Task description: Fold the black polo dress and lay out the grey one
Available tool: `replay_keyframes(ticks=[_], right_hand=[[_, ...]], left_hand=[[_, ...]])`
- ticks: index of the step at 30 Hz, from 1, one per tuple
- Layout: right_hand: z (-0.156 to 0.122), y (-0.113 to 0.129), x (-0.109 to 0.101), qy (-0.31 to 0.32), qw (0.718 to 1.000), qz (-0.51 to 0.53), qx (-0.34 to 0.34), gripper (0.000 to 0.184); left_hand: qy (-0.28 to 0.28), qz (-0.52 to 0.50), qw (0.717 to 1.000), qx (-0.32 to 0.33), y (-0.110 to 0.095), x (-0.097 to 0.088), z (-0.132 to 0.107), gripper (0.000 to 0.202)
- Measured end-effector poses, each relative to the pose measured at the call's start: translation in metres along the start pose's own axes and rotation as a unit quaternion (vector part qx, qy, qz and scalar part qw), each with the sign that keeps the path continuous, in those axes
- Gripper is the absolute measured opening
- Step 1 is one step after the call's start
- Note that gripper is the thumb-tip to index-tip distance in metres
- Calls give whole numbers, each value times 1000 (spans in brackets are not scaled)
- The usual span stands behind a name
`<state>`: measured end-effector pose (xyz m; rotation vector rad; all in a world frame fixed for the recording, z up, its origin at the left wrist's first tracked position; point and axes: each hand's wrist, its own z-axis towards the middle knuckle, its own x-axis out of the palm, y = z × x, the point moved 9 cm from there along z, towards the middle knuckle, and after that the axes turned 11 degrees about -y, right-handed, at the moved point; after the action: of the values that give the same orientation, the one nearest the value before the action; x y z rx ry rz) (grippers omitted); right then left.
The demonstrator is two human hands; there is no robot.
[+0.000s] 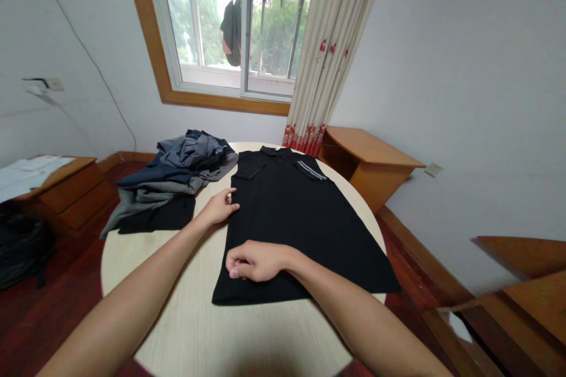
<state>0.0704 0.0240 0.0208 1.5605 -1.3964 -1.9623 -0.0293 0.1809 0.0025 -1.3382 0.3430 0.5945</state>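
Observation:
A black polo shirt (300, 218) lies spread on a round light wooden table (198, 324), collar toward the window, with its left side folded in. My left hand (220, 206) pinches the shirt's left edge about halfway up. My right hand (254, 260) is curled with fingers pinched on the fabric near the lower left part of the shirt. Both forearms reach in from the near side.
A heap of grey, blue and black clothes (177, 179) sits on the table's far left. A low wooden cabinet (367, 165) stands by the curtain (327, 53), another cabinet (57, 185) at left, wooden furniture (526, 288) at right. A window (234, 17) is behind.

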Motion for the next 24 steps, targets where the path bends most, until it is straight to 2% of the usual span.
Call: replay_keyframes(ticks=[3, 5, 7, 9, 11, 13, 15, 19, 24], right_hand=[[-2, 0, 13, 52, 996, 68, 24, 12], [-5, -2, 20, 89, 991, 84, 46, 13], [-8, -5, 16, 98, 990, 76, 62, 16], [-9, -11, -6, 41, 997, 36, 62, 19], [-12, -19, -39, -60, 996, -22, 55, 21], [-18, -30, -70, -148, 985, -72, 57, 19], [-25, -44, -90, -200, 973, -99, 64, 16], [-30, -68, -105, -240, 963, -94, 78, 15], [-29, -77, -106, -242, 963, -76, 87, 16]], left_hand=[[-28, -34, 999, 7, 7, -2, 5, 55], [-25, -97, 995, -29, 15, 2, 9, 61], [-30, -143, 986, -82, 23, 5, 18, 68], [-55, -129, 981, -134, 31, 2, 34, 69], [-83, -82, 978, -171, 36, -2, 55, 67], [-95, -56, 975, -194, 36, -3, 78, 64], [-99, -40, 971, -213, 35, 0, 100, 58], [-90, 9, 963, -253, 32, 13, 129, 41], [-14, 48, 963, -264, 17, 33, 148, 16]])
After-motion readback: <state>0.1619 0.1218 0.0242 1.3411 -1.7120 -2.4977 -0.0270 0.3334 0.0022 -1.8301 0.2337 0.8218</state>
